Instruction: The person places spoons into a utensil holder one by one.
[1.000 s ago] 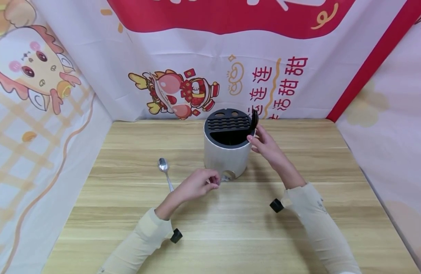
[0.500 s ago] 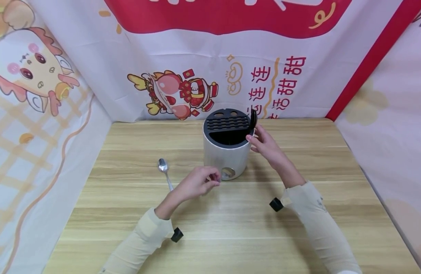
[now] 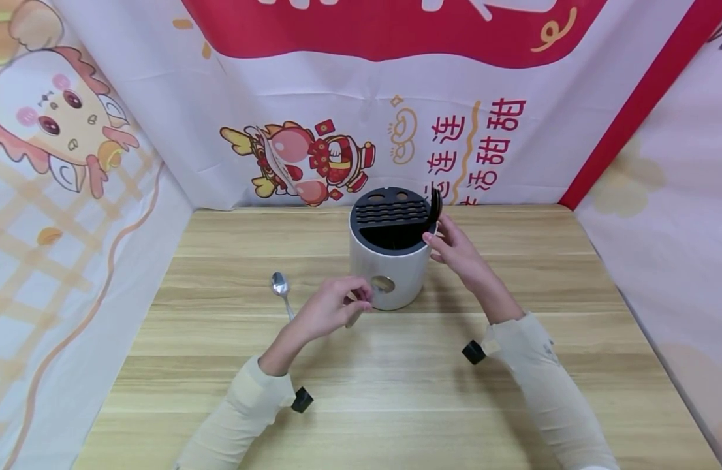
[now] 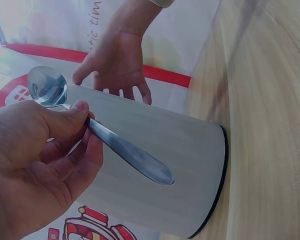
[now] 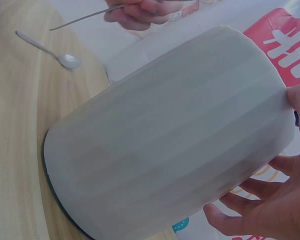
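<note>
My left hand [image 3: 340, 303] pinches a metal spoon [image 4: 132, 155] between thumb and fingers. The spoon is held in front of a pale utensil holder [image 3: 390, 277] with a dark slotted top [image 3: 390, 212]. In the left wrist view, its bowl points to the upper left and its handle slants down across the holder's wall, with my fingers around the neck. My right hand [image 3: 461, 258] rests against the holder's right side, thumb on the rim and loosely spread fingers along the wall. Dark curved pieces [image 3: 435, 205] rise from the holder's right edge beside that hand.
A second spoon [image 3: 280, 285] lies on the wooden table [image 3: 220, 254] to the left of the holder, its handle partly hidden by my left hand. Behind the holder hangs a printed cloth [image 3: 314, 85], and others stand along both sides.
The left hand has shifted slightly left and up, and the pinched spoon has tilted, its bowl rising in front of the holder. The right hand and the holder stay in place.
</note>
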Demonstrator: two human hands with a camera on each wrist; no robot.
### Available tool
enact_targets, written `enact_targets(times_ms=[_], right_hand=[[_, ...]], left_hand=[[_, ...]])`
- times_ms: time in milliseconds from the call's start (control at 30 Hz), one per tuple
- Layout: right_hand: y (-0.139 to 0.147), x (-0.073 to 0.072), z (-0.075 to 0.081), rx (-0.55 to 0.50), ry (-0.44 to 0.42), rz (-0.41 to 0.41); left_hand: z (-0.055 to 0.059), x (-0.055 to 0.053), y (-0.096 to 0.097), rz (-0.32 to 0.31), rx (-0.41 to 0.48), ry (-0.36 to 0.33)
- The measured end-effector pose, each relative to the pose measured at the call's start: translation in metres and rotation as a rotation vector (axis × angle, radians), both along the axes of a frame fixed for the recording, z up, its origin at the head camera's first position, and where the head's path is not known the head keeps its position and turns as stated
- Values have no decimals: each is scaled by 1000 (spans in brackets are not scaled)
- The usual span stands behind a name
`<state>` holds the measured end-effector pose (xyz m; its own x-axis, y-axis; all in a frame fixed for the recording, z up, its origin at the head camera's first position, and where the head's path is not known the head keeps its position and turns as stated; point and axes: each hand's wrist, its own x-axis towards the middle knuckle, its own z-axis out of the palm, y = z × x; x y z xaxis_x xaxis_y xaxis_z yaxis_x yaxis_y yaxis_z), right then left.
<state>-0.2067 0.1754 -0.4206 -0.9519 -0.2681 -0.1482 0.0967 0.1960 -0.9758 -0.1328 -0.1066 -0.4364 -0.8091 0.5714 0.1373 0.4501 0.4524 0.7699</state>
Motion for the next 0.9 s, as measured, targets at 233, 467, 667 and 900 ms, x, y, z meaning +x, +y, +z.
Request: enact_targets(times_ms=[233, 467, 667, 900], right_hand=[[0, 0, -1, -10, 3, 2], [1, 0, -2, -35, -9, -3], [0, 0, -2, -46, -15, 4], [0, 0, -3, -57, -12, 0]], left_hand=[[7, 1, 2, 36, 52, 25], [21, 2, -1, 86, 61, 12], [31, 2, -4, 140, 95, -2], [41, 2, -6, 156, 170, 13]])
